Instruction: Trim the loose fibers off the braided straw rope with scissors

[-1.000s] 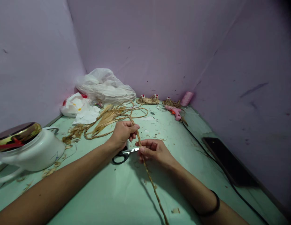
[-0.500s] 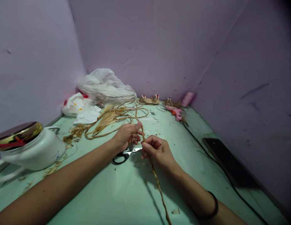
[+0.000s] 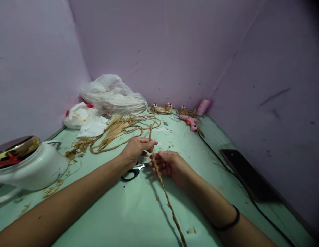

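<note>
Near the scissors, left hand pinches already-twisted rope, right hand is loosely open at it, and fibre strips beyond lie untwisted.

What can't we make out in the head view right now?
All in head view:
- Braided cord, near end: cut off by the bottom edge.
- Scissors, blade tips: hidden by the right hand.
- White plastic bag, contents: obscured by its folds.
- Red-and-white ornaments, details: too small.
</note>
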`<state>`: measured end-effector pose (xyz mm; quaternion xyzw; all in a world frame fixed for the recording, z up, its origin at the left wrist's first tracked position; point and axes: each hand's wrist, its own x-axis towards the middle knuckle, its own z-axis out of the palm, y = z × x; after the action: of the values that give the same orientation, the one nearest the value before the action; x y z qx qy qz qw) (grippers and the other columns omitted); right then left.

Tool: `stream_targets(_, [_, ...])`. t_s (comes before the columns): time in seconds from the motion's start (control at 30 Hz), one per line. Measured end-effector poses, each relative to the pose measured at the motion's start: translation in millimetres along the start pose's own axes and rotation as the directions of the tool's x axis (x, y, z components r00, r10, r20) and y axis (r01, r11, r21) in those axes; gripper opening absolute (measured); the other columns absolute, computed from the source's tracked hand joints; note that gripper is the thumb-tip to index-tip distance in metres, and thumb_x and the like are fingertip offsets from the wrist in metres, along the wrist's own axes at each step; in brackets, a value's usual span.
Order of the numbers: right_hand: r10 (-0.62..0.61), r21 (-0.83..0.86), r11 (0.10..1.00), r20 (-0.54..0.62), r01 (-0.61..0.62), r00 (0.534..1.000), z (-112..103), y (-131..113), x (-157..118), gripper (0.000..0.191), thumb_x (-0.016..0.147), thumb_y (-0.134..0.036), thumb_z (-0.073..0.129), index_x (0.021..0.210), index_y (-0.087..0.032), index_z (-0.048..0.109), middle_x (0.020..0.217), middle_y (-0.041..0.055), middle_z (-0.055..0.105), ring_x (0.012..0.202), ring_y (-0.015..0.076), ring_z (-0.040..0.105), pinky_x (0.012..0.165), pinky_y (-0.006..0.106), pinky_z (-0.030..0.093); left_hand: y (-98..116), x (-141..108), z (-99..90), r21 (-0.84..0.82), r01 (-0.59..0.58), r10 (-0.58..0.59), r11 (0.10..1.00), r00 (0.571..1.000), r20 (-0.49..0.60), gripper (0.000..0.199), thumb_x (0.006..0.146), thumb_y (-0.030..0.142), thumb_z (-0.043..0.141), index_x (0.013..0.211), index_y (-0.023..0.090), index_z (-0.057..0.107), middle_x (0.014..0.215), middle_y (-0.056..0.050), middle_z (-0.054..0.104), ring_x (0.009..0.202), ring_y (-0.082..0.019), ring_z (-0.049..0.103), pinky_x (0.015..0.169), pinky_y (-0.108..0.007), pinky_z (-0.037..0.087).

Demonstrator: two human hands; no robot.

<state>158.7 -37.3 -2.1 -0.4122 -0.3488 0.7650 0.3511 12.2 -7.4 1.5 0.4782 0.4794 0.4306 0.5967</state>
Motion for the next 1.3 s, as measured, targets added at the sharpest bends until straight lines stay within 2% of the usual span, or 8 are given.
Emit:
stream_targets(0.17, [-0.084,-0.085,0.993,0.044,0.087,0.995,0.3,8.3,0.9,0.022,0.061,-0.029,0.072,0.071,-0.011,0.064,0.061,0.001,0.061,0.046,0.0077,0.053,0.049,0.023,0.045,-0.5,-2.1,0.1,-0.097,0.011,-0.003,0.995,0.996,0.084,0.027,0.059,0.036,0.07,0.065,0.01,0.065,0.066,-0.003,0.057,0.052,-0.007,0.047,0.044,-0.019,0.033])
stream_targets(0.33, [-0.263,-0.228,0.937,0.045,0.266,0.964,1.7,10.4,2.6,0.021,0.059,-0.029,0.071,0.058,-0.014,0.056,0.045,-0.0028,0.054,0.039,0.0067,0.044,0.042,0.021,0.034,0.1,-3.2,2.7,-0.13,0.023,-0.011,0.991,0.996,0.094,0.024,0.059,0.031,0.07,0.069,0.01,0.065,0.054,0.0,0.055,0.045,-0.006,0.044,0.043,-0.018,0.032])
stream_targets(0.47, [-0.408,-0.425,0.826,0.004,0.371,0.913,5.2,12.2,-1.8,0.015,0.064,-0.022,0.062,0.058,-0.016,0.05,0.046,-0.0033,0.052,0.041,0.0077,0.043,0.042,0.02,0.032,-3.4,-5.7,11.1,-0.089,0.0,-0.001,0.996,1.0,-0.011,0.02,0.055,0.025,0.069,0.05,0.01,0.057,0.039,0.003,0.047,0.034,-0.005,0.038,0.037,-0.018,0.026])
stream_targets(0.63, [-0.569,-0.591,0.639,0.067,0.492,0.819,6.1,12.3,-5.9,0.011,0.068,-0.02,0.056,0.059,-0.016,0.05,0.051,-0.0027,0.051,0.047,0.0086,0.045,0.046,0.021,0.033,-5.8,-7.3,19.2,-0.141,-0.019,0.012,0.99,0.999,-0.053,0.024,0.055,0.025,0.069,0.046,0.011,0.052,0.036,0.004,0.044,0.033,-0.004,0.036,0.036,-0.018,0.025])
stream_targets(0.77, [-0.348,-0.419,0.841,0.068,0.343,0.935,6.7,7.5,-3.5,0.017,0.064,-0.029,0.061,0.069,-0.014,0.055,0.05,-0.0026,0.053,0.044,0.0093,0.047,0.044,0.022,0.037,-4.3,2.5,8.4,-0.21,-0.067,0.046,0.975,0.993,-0.105,0.019,0.055,0.025,0.069,0.056,0.011,0.056,0.044,0.003,0.049,0.039,-0.005,0.042,0.039,-0.018,0.031])
stream_targets(0.87, [-0.225,-0.363,0.901,0.074,0.236,0.972,6.8,6.3,-1.6,0.023,0.058,-0.032,0.066,0.067,-0.013,0.057,0.047,-0.0023,0.053,0.041,0.0096,0.048,0.043,0.023,0.038,-2.5,8.6,-2.5,-0.251,-0.064,0.04,0.966,0.994,-0.099,0.02,0.056,0.024,0.07,0.065,0.009,0.06,0.049,0.003,0.05,0.042,-0.005,0.042,0.04,-0.017,0.032])
stream_targets(1.1, [-0.256,-0.322,0.918,-0.033,0.232,0.966,2.3,7.6,2.9,0.021,0.056,-0.03,0.069,0.061,-0.012,0.06,0.046,-0.0016,0.054,0.039,0.0087,0.048,0.041,0.021,0.036,4.5,-1.9,-4.3,-0.202,0.21,-0.184,0.957,0.973,0.142,0.044,0.061,0.047,0.064,0.079,0.007,0.063,0.059,-0.005,0.057,0.044,-0.009,0.049,0.036,-0.017,0.032])
stream_targets(1.3, [-0.364,-0.368,0.865,0.011,0.342,0.931,5.1,10.0,-0.2,0.013,0.059,-0.023,0.065,0.058,-0.014,0.055,0.046,-0.0019,0.053,0.041,0.0088,0.045,0.042,0.021,0.034,1.8,-10.3,9.2,0.008,0.078,-0.078,0.997,0.996,0.039,0.03,0.058,0.029,0.066,0.044,0.014,0.045,0.034,0.003,0.043,0.03,-0.004,0.034,0.031,-0.016,0.023])
